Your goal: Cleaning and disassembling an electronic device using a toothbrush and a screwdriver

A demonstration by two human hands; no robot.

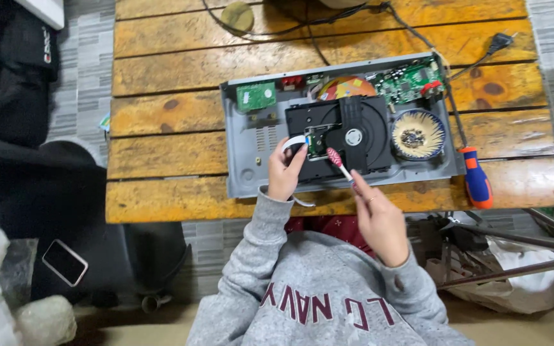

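Note:
An opened grey disc player chassis [245, 160] lies on the wooden table [168, 154], with a black disc drive [367, 125] in its middle. My left hand [285, 172] rests on the drive's left edge and pinches a white flat ribbon cable [295, 140]. My right hand [379, 221] holds a red-and-white toothbrush [337, 161], its head touching the drive next to a small exposed board [318, 138]. Both sleeves are grey.
Green circuit boards [256, 96] [408, 80] sit at the chassis back. A small blue-rimmed dish [418, 134] of screws stands inside at right. An orange-and-blue screwdriver [477, 179] lies at the table's right edge. Black cables [302, 29] cross the back. A phone [65, 262] lies on the floor.

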